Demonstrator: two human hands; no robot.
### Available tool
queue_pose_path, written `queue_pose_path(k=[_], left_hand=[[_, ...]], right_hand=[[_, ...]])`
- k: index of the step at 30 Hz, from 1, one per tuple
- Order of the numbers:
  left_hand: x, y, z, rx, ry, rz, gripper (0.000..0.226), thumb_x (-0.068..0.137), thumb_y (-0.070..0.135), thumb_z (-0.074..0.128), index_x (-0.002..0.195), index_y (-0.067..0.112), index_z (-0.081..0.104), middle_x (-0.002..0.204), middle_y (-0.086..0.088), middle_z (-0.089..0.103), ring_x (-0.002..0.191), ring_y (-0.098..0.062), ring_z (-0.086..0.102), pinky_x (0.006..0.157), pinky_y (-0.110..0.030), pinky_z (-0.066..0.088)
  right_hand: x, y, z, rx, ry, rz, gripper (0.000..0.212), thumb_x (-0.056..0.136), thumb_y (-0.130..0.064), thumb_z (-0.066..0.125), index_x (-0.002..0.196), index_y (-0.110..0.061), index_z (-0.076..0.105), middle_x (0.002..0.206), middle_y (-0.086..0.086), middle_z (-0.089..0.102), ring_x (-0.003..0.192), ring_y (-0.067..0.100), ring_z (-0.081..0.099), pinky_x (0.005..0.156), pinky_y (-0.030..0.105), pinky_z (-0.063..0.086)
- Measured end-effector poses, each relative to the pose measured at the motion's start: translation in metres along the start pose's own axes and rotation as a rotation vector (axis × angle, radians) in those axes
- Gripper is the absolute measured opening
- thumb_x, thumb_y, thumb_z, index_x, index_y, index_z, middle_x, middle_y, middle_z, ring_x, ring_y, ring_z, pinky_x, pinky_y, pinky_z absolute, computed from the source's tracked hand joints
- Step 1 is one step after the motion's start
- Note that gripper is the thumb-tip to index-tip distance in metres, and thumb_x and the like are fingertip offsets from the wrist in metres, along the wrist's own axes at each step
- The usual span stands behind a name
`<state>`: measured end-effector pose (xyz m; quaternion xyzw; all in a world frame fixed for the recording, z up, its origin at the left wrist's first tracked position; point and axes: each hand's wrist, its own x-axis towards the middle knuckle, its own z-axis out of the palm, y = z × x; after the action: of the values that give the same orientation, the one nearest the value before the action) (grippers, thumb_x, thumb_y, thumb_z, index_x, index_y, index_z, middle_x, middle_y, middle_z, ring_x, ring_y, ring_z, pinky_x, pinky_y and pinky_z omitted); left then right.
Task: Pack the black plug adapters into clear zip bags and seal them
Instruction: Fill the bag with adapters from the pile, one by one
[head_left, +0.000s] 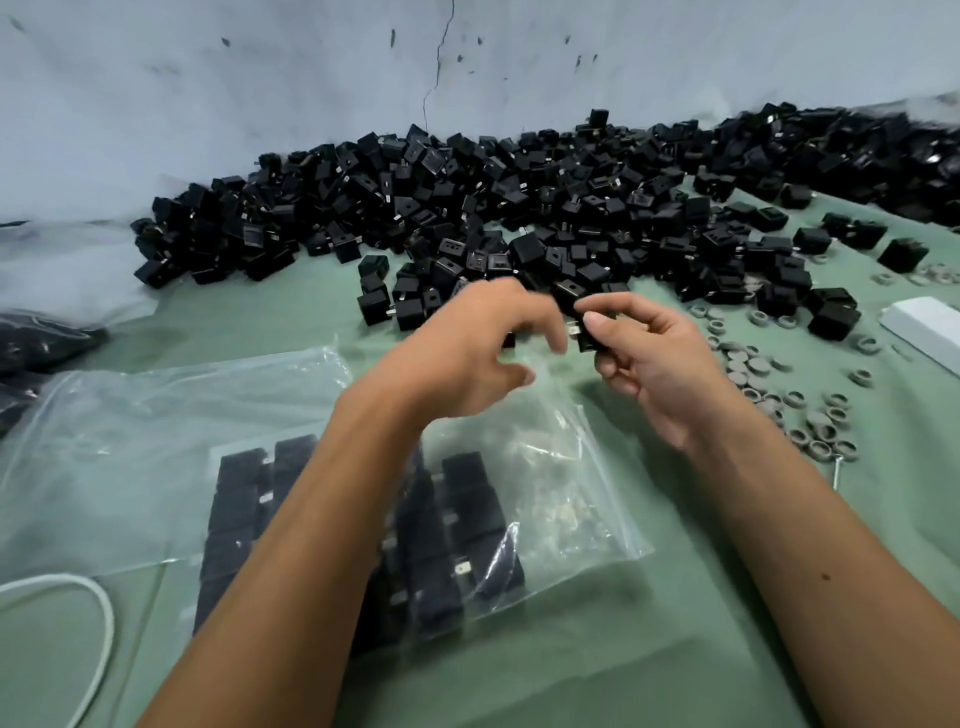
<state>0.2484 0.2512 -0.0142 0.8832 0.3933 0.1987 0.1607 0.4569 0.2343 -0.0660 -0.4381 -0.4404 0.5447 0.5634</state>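
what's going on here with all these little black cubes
A person is packing black plug adapters into clear zip bags. The right hand pinches one adapter above the table, while the left hand hovers beside it, blurred, fingers spread and holding nothing. Below the arms lies a zip bag already holding rows of adapters. A big loose pile of adapters waits along the wall.
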Motion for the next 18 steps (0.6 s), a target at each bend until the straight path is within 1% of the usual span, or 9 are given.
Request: queue_pose_path(k=[2,3,5,8,11,13,15,16,18], left_hand=[[0.000,0.002,0.006,0.127,-0.169,-0.022,0.040,0.087,0.006,0.073,0.111,0.038,0.073,0.115,0.002,0.056,0.115,-0.019,0.048,0.104,-0.041,0.042],[0.000,0.002,0.008,0.139,-0.190,-0.028,0.039,0.088,0.006,0.072,0.108,0.038,0.075,0.115,0.000,0.056,0.116,-0.021,0.047,0.105,-0.042,0.040],[-0.001,0.002,0.006,0.163,-0.138,-0.030,0.026,0.087,0.013,0.077,0.098,0.036,0.078,0.113,0.000,0.058,0.113,-0.022,0.048,0.102,-0.042,0.040],[-0.004,-0.008,-0.006,0.161,0.000,-0.060,0.015,0.083,0.019,0.083,0.087,0.033,0.080,0.101,0.007,0.060,0.096,-0.009,0.051,0.091,-0.034,0.046],[-0.007,-0.009,-0.011,0.078,0.009,-0.069,0.014,0.079,0.016,0.086,0.085,0.028,0.082,0.082,0.016,0.059,0.073,0.008,0.052,0.066,-0.013,0.040],[-0.007,-0.005,-0.012,0.067,0.007,-0.064,0.013,0.078,0.015,0.086,0.084,0.026,0.082,0.074,0.016,0.059,0.066,0.009,0.053,0.057,-0.008,0.032],[-0.006,-0.003,-0.014,0.052,0.034,-0.036,0.013,0.079,0.013,0.086,0.085,0.025,0.082,0.073,0.014,0.060,0.063,0.003,0.053,0.059,-0.013,0.036],[-0.006,-0.001,-0.015,0.053,0.050,-0.019,0.014,0.079,0.013,0.086,0.085,0.025,0.082,0.074,0.013,0.060,0.063,0.001,0.053,0.061,-0.016,0.037],[-0.006,0.000,-0.016,0.061,0.068,0.004,0.016,0.078,0.011,0.086,0.084,0.026,0.082,0.075,0.013,0.059,0.064,0.002,0.052,0.061,-0.016,0.037]], right_hand=[[0.002,0.000,-0.004,-0.007,0.023,0.049,0.018,0.096,-0.002,0.065,0.111,-0.007,0.072,0.078,0.004,0.069,0.055,0.012,0.055,0.042,0.017,0.040],[0.001,-0.001,-0.006,0.003,-0.003,0.072,0.022,0.095,0.002,0.064,0.114,-0.005,0.071,0.085,0.009,0.069,0.057,0.013,0.059,0.044,0.016,0.044],[0.000,-0.003,-0.010,-0.022,-0.103,0.102,0.028,0.090,0.004,0.067,0.116,-0.004,0.070,0.098,0.019,0.069,0.062,0.016,0.067,0.049,0.017,0.051],[-0.004,-0.009,-0.012,-0.212,-0.270,0.126,0.032,0.084,-0.018,0.073,0.114,-0.007,0.072,0.104,0.017,0.076,0.060,0.016,0.069,0.046,0.018,0.050],[-0.010,-0.012,-0.010,-0.435,-0.437,0.168,0.031,0.084,-0.037,0.074,0.105,-0.014,0.076,0.077,0.007,0.075,0.046,0.011,0.057,0.038,0.017,0.040],[-0.013,-0.011,-0.005,-0.524,-0.557,0.161,0.030,0.082,-0.042,0.077,0.102,-0.019,0.079,0.068,0.009,0.063,0.042,0.009,0.045,0.036,0.017,0.033],[-0.016,-0.007,0.003,-0.548,-0.615,0.101,0.027,0.085,-0.036,0.082,0.105,-0.018,0.079,0.072,0.016,0.061,0.047,0.013,0.042,0.041,0.020,0.033],[-0.017,-0.005,0.009,-0.536,-0.615,0.061,0.022,0.087,-0.030,0.081,0.106,-0.018,0.079,0.077,0.018,0.064,0.051,0.023,0.044,0.047,0.024,0.038],[-0.021,0.000,0.022,-0.473,-0.570,-0.028,0.016,0.089,-0.019,0.078,0.105,-0.015,0.078,0.094,0.024,0.072,0.066,0.037,0.055,0.066,0.035,0.048]])
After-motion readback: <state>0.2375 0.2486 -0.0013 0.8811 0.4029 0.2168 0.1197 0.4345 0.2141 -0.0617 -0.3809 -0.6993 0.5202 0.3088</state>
